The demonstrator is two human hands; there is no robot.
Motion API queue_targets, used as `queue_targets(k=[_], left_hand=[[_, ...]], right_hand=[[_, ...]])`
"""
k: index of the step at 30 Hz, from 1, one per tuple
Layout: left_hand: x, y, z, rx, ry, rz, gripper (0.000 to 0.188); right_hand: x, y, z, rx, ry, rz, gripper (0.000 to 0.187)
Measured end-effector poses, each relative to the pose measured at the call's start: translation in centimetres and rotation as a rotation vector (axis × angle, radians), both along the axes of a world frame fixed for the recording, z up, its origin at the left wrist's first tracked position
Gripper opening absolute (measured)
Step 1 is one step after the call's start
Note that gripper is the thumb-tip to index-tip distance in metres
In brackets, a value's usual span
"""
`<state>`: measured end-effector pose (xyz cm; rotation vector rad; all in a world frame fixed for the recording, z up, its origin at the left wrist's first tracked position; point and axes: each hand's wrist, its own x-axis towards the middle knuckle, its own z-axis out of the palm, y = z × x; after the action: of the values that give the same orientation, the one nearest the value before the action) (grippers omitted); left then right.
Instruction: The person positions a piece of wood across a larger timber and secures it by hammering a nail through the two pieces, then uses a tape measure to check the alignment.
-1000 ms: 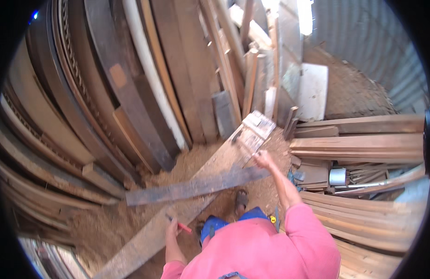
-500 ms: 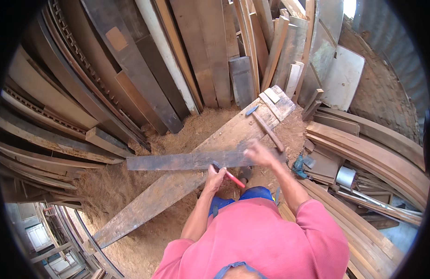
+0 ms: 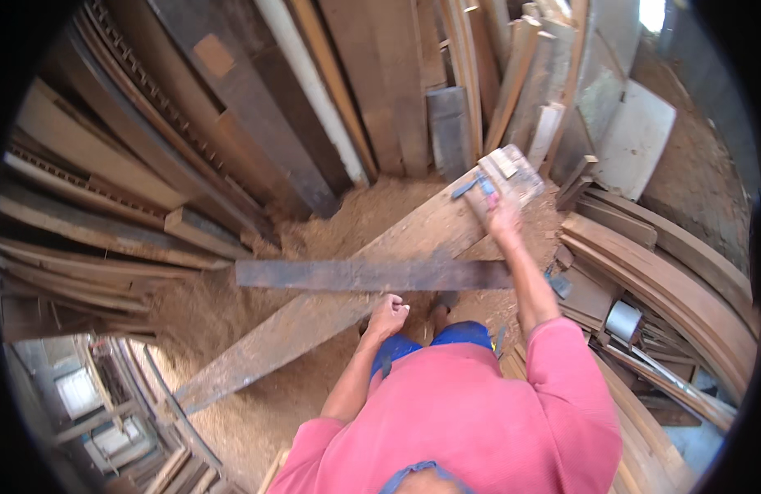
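A long dark board lies across a wide, worn plank. Just on the near side of the dark board is my left hand, its fingers curled in with nothing visible in them. My right hand reaches over the board to the far right end of the plank. Its fingers are bent and blurred around a small thing with blue and pink patches, too smeared to name. Beside those fingers the blue-grey head of a hammer shows; my hand and arm cover most of its handle.
Small wood blocks sit at the plank's far end. Tall boards lean along the back and left. Sawdust covers the floor. Stacked curved timbers and a white cylinder lie to the right.
My right hand has moved away from the dark board to the plank's far right end. The red-handled tool has left my left hand. The dark board lies more level across the view.
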<state>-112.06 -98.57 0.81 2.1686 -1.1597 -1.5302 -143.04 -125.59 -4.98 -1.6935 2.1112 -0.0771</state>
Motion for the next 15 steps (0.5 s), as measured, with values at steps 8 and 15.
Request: queue_targets(k=[8,15], left_hand=[[1.8,7.2,-2.5,0.066,-0.104,-0.041,0.06],[2.7,5.1,-3.9,0.031,-0.021,0.074,0.056]], right_hand=[[1.5,3.2,1.6,-0.017,0.164,0.289,0.043],[6.5,12.8,2.1,0.297,0.115,0.603,0.065]])
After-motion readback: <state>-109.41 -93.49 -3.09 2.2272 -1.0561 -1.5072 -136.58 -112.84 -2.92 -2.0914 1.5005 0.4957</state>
